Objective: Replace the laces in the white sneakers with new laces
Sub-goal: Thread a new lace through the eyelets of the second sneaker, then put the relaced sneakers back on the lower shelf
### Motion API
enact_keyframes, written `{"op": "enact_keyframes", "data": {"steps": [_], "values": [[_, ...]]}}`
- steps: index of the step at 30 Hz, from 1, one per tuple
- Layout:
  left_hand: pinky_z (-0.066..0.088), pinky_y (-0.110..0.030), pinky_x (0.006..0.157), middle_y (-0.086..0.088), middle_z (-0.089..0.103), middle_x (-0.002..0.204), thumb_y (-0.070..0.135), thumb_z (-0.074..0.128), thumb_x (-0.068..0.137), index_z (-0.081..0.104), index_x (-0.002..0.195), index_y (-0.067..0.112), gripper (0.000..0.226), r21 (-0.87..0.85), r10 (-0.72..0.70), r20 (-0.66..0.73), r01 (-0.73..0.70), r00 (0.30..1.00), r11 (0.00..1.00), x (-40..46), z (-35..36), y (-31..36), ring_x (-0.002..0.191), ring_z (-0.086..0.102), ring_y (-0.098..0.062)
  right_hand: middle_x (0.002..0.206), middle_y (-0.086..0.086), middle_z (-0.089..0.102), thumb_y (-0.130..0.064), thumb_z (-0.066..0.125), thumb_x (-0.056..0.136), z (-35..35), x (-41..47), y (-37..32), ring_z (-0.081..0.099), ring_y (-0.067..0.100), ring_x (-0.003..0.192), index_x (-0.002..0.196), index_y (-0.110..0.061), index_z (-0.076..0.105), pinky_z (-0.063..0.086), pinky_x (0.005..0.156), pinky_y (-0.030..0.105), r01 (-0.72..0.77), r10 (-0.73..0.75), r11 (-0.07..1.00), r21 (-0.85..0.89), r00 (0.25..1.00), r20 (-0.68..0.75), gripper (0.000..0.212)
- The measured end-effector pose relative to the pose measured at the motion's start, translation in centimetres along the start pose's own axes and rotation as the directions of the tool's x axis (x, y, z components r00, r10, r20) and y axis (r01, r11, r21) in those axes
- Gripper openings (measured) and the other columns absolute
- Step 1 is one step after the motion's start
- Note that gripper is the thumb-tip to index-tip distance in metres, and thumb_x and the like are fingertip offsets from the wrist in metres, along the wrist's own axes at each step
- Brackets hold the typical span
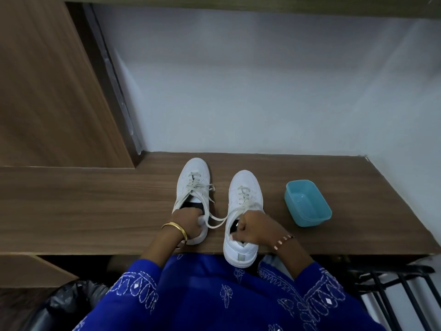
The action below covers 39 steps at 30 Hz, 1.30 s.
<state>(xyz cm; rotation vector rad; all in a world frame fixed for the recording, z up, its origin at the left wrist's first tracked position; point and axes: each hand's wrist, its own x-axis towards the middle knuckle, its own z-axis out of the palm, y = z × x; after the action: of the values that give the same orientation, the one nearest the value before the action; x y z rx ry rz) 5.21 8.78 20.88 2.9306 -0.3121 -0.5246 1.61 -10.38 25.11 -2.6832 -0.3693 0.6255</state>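
Both hands grip the collars of two laced white sneakers on a wooden desk.

The left hand [188, 220] curls round the heel collar of the left sneaker [192, 187]; the right hand [250, 226] pinches the collar of the right sneaker [243, 211], whose heel overhangs the desk [95, 199] edge. Holding them probably steadies the shoes for unlacing; the old laces [217, 220] remain threaded, ends loose between the shoes. A teal plastic tub [307, 204] stands beside the right sneaker. No brand or writing is legible.
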Motion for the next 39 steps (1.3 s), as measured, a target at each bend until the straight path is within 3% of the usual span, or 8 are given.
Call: {"op": "enact_keyframes", "data": {"steps": [2,4,7,10,18,25,30,39], "values": [[0.042,-0.028,0.080,-0.010,0.063,0.110,0.022,0.050,0.087,0.057,0.107,0.008,0.025,0.006,0.017,-0.028,-0.017,0.999,1.000,-0.2,0.2,0.3,0.105,0.057,-0.027,0.056,0.000,0.042,-0.038,0.066,0.081,0.9,-0.2,0.0,0.037,0.008,0.051,0.059,-0.007,0.053,0.029,0.050,0.021,0.046,-0.036,0.988,-0.148,0.997,0.071,0.040],[0.041,-0.028,0.080,-0.008,0.063,0.110,0.021,0.049,0.088,0.057,0.108,0.009,0.025,0.015,0.034,-0.058,-0.033,0.998,0.999,-0.4,0.4,0.5,0.105,0.057,-0.026,0.060,-0.007,0.039,-0.043,0.069,0.076,2.1,-0.2,0.2,0.049,0.014,0.066,0.061,-0.017,0.043,0.033,0.060,0.025,0.041,-0.033,0.961,-0.272,0.999,0.035,0.040],[0.039,-0.028,0.079,-0.007,0.064,0.109,0.022,0.048,0.088,0.057,0.107,0.010,0.024,0.027,0.050,-0.078,-0.048,0.996,0.998,-0.5,0.6,0.7,0.105,0.057,-0.026,0.088,-0.004,0.055,-0.037,0.063,0.082,3.5,0.0,0.3,0.054,0.023,0.104,0.089,-0.018,0.055,0.034,0.083,0.034,0.025,-0.033,0.953,-0.303,0.999,-0.024,0.021],[0.036,-0.026,0.076,-0.007,0.064,0.108,0.023,0.049,0.088,0.057,0.105,0.010,0.023,0.022,0.064,-0.070,-0.062,0.995,0.998,-0.4,0.8,0.7,0.104,0.057,-0.026,0.122,0.001,0.058,-0.030,0.058,0.087,3.9,0.6,0.6,0.049,0.024,0.118,0.123,-0.020,0.055,0.031,0.099,0.042,-0.010,0.007,0.954,-0.298,1.000,-0.012,0.038],[0.040,-0.030,0.079,-0.011,0.064,0.104,0.020,0.050,0.087,0.058,0.100,0.009,0.018,-0.030,0.110,-0.070,-0.112,0.991,0.993,0.6,0.9,2.6,0.102,0.057,-0.029,0.132,0.001,0.050,-0.019,0.054,0.090,2.6,2.9,1.4,0.042,0.022,0.125,0.129,-0.024,0.051,0.027,0.101,0.047,-0.083,0.058,0.954,-0.287,0.994,-0.095,0.039],[0.037,-0.028,0.072,-0.012,0.065,0.098,0.021,0.053,0.086,0.054,0.084,0.014,0.007,-0.042,0.163,-0.075,-0.166,0.984,0.985,1.2,1.1,2.8,0.096,0.058,-0.029,0.121,-0.002,0.055,-0.016,0.054,0.088,2.9,3.0,1.4,0.045,0.021,0.119,0.118,-0.023,0.056,0.028,0.099,0.043,-0.072,0.028,0.956,-0.285,0.987,-0.158,0.031],[0.043,-0.033,0.080,-0.013,0.064,0.104,0.024,0.051,0.087,0.057,0.100,0.007,0.022,0.020,0.149,-0.089,-0.148,0.985,0.989,1.1,1.3,2.9,0.100,0.058,-0.031,0.114,-0.002,0.059,-0.021,0.053,0.087,2.9,2.7,1.1,0.049,0.021,0.113,0.116,-0.022,0.054,0.028,0.095,0.039,-0.081,0.028,0.952,-0.297,0.984,-0.176,0.029],[0.043,-0.033,0.080,-0.013,0.063,0.107,0.025,0.050,0.088,0.056,0.103,0.006,0.025,0.063,0.131,-0.111,-0.125,0.985,0.990,0.8,1.3,3.2,0.102,0.057,-0.031,0.118,0.002,0.058,-0.029,0.052,0.089,3.3,2.7,0.8,0.050,0.025,0.112,0.127,-0.017,0.043,0.030,0.095,0.043,-0.090,0.022,0.926,-0.367,0.982,-0.185,0.040]]}}
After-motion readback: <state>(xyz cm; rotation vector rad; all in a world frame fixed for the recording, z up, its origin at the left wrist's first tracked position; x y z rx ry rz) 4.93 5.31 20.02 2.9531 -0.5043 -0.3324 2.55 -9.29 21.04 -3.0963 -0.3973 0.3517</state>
